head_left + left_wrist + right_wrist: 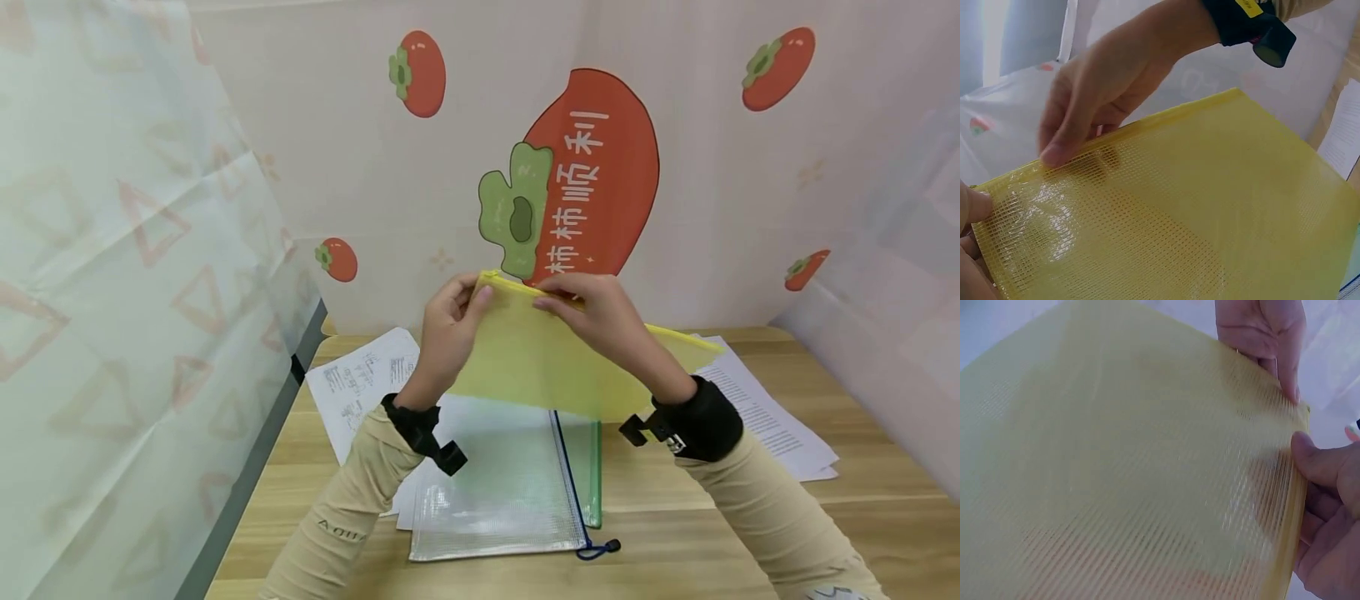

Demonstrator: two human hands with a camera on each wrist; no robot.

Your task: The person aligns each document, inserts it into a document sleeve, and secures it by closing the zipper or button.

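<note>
A yellow mesh zipper pouch [547, 358] is held up over the table, its zipper edge on top. My left hand [448, 329] pinches the pouch's upper left corner between thumb and fingers. Farther along the same edge, my right hand [603, 317] grips the zipper strip, thumb on the near face. In the left wrist view the right hand [1107, 81] holds the top edge, while the left hand [974, 231] shows only partly at the frame's side. The right wrist view has both thumbs on the pouch [1147, 450], close to one corner; fingers behind it are partly hidden.
Below lies a clear mesh pouch [495, 508] with a blue zipper and pull cord, overlapping a green-edged pouch [588, 475]. Printed papers [363, 375] lie to the left, and more sheets [776, 425] to the right on the wooden table [675, 533]. A persimmon-print curtain [712, 192] hangs behind.
</note>
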